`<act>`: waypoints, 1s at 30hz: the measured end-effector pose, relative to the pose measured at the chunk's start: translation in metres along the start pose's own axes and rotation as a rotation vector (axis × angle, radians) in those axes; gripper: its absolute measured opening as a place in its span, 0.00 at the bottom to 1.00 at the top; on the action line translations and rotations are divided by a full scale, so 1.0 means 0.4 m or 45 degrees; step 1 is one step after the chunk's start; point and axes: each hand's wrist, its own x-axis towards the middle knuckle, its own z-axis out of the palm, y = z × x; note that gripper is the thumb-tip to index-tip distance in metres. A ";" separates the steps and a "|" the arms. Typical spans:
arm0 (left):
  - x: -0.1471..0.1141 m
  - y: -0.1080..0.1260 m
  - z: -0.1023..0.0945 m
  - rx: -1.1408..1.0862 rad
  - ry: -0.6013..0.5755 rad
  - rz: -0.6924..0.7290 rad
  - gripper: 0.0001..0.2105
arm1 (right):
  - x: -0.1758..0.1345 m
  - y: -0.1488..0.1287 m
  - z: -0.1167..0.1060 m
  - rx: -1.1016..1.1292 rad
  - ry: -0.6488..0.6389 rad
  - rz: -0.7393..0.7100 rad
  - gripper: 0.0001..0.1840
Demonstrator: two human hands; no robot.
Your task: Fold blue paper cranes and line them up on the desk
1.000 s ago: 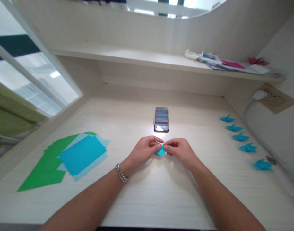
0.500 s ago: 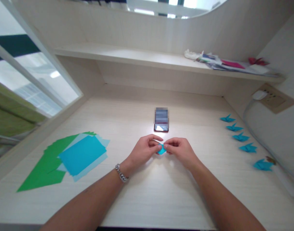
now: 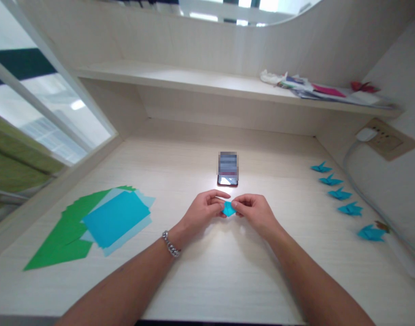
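- Spanning the gap between both hands: small folded blue origami paper (image 3: 229, 208), mid-desk; contact with desk (image 3: 207, 280) unclear.
- Left hand (image 3: 205, 210) pinching its left edge, thumb on top; right hand (image 3: 257, 212) pinching the right edge.
- Smartphone (image 3: 228, 180) flat just beyond.
- Chain bracelet (image 3: 171, 244) on left wrist.
- Blue sheets (image 3: 117, 217) overlapping green sheets (image 3: 63, 237), left.
- Five blue paper cranes (image 3: 340, 194) in a row, far right.

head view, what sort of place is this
Likely a study corner in a home or dormitory: a pale desk has a shelf above it and a wall socket at its right.
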 end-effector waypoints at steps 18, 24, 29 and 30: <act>-0.006 -0.005 0.017 0.145 0.014 0.180 0.11 | -0.006 -0.010 0.009 -0.023 -0.003 -0.028 0.10; -0.008 -0.002 0.016 0.175 0.097 0.215 0.11 | -0.006 -0.015 0.002 -0.115 -0.042 -0.067 0.10; -0.002 -0.008 0.015 0.260 0.053 0.150 0.07 | -0.011 -0.017 0.004 -0.214 -0.003 -0.119 0.09; -0.001 -0.009 0.014 0.288 0.045 0.148 0.08 | -0.012 -0.017 0.006 -0.216 0.000 -0.122 0.09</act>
